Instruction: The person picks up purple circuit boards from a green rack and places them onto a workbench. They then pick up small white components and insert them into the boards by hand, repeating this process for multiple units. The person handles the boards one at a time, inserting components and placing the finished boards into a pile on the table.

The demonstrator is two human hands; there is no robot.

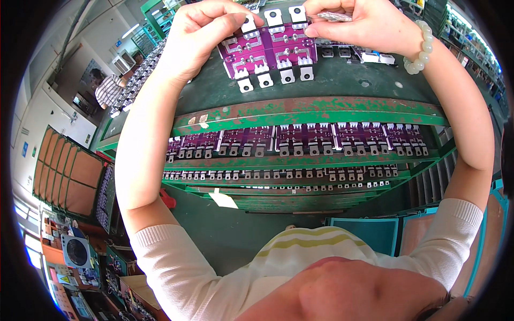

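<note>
A purple circuit board (269,52) is tilted up above the dark green top of a rack, with black components and pale metal tabs along its upper and lower edges. My left hand (199,38) pinches its upper left corner by a tab, thumb in front. At the upper right corner, the thumb and forefinger of my right hand (369,25) close on the board's edge. A small silvery piece (335,17) sits under the right fingers; its kind cannot be made out. A pale bead bracelet (423,51) circles the right wrist.
The green metal rack (321,111) with chipped paint holds shelves of similar purple boards (300,140) below. More parts lie behind my hands. A person in a striped shirt (108,90) is at the far left. A fan (78,251) stands lower left; teal-edged panels (367,235) are lower right.
</note>
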